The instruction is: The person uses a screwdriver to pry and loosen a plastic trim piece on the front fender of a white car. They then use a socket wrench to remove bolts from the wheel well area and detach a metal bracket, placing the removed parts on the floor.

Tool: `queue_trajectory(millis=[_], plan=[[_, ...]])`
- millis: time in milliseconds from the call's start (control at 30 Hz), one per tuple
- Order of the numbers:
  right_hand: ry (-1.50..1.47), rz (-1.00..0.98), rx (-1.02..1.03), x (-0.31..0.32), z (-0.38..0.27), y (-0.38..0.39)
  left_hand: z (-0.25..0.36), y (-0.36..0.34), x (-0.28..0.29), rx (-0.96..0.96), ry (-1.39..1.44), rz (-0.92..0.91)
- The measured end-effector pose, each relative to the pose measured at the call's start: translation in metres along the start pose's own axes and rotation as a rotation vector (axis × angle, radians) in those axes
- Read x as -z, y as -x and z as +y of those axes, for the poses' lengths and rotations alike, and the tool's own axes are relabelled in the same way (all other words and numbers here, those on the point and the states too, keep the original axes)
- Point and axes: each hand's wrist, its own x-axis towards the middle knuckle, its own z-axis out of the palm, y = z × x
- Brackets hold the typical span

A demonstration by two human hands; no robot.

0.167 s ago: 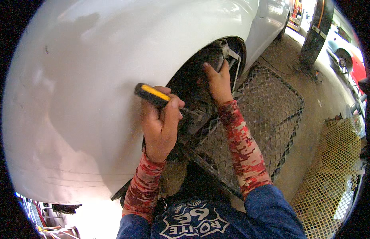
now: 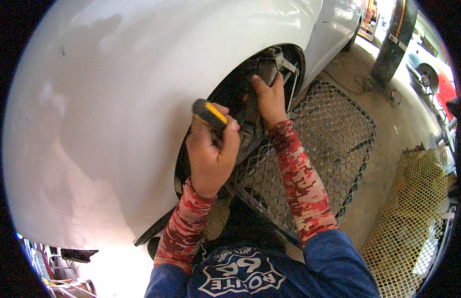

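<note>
A white car body panel (image 2: pixel 106 129) fills the left side, with a dark open wheel well (image 2: pixel 225 84) at its middle. My left hand (image 2: pixel 213 154) is closed around a screwdriver (image 2: pixel 209 112) with a black and yellow handle, beside the wheel arch; its tip is hidden behind the hand. Higher and to the right, my right hand (image 2: pixel 270 102) grips a dark metal part (image 2: pixel 267 65) inside the well, thumb on its left side. A pale metal rod (image 2: pixel 293 84) runs down just right of that hand.
A metal mesh panel (image 2: pixel 329 124) lies below the wheel well, with cables (image 2: pixel 364 82) beyond it. A post (image 2: pixel 389 49) stands at upper right, another car (image 2: pixel 439 84) behind it. Yellow grating (image 2: pixel 404 213) is at lower right, assorted frames (image 2: pixel 62 278) at lower left.
My left hand has moved rightward and slightly upward with the screwdriver, whose handle now points more toward the camera. My right hand has shifted slightly up and left.
</note>
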Motion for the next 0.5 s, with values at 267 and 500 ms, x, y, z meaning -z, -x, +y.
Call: queue_trajectory(millis=[267, 500], plan=[[0.125, 0.065, 0.103, 0.000, 0.023, -0.014, 0.009, 0.011, -0.023, -0.048, -0.193, -0.026], [0.113, 0.053, 0.141, 0.003, 0.028, -0.010, -0.004, 0.048, -0.037, -0.376, -0.267, -0.313]])
